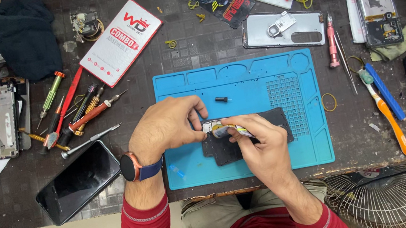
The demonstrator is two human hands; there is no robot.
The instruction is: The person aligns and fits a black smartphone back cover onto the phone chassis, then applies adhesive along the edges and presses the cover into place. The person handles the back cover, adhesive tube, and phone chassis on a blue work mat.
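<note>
Dark phone body (270, 118) lies flat on the blue silicone work mat (241, 76), long axis running left to right, directly under both sets of fingers. The left hand (166, 128) pinches its left end, where a small pale metal part shows. The right hand (264, 145) is closed on a small tube (231, 131), tip angled toward that same end. A small black cap (221, 99) sits just beyond the fingers. Metal-shafted screwdrivers (79, 122) lie well left of the left hand.
</note>
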